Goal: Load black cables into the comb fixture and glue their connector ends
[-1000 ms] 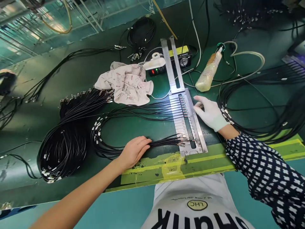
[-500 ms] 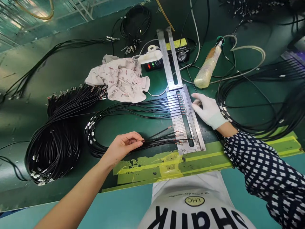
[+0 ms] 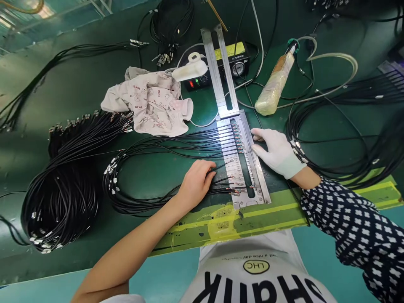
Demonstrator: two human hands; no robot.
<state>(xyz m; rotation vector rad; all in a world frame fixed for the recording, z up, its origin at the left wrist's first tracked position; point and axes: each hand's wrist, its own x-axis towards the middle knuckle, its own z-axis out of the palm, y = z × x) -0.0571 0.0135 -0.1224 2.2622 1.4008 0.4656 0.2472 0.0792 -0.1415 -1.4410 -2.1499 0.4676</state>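
Note:
My bare left hand [image 3: 197, 182] is closed in a pinch around a thin black cable [image 3: 223, 165], just left of the metal slotted jig [image 3: 227, 179]. The cable's stripped end reaches over the jig's grooved plate. In the upper grooves lies a row of black cables [image 3: 205, 135] with their coloured wire ends across the slot. Several loose cable ends [image 3: 232, 190] rest over the lower part. My white-gloved right hand [image 3: 277, 153] is at the jig's right edge, thumb and forefinger apart, fingertips against the rim. Nothing shows between them.
Left of the jig lie a large cable coil [image 3: 61, 210] and a printed cloth [image 3: 154, 101]. Behind are a black control box [image 3: 238, 63] and a wrapped tool [image 3: 274, 86] with a clear hose. More cables [image 3: 334, 143] loop at right. Yellow tape [image 3: 221, 223] lines the front edge.
My left hand has moved right with the cable, bringing its end farther over the grooved plate. My right fingertips have come down against the jig's edge. The view has shifted slightly.

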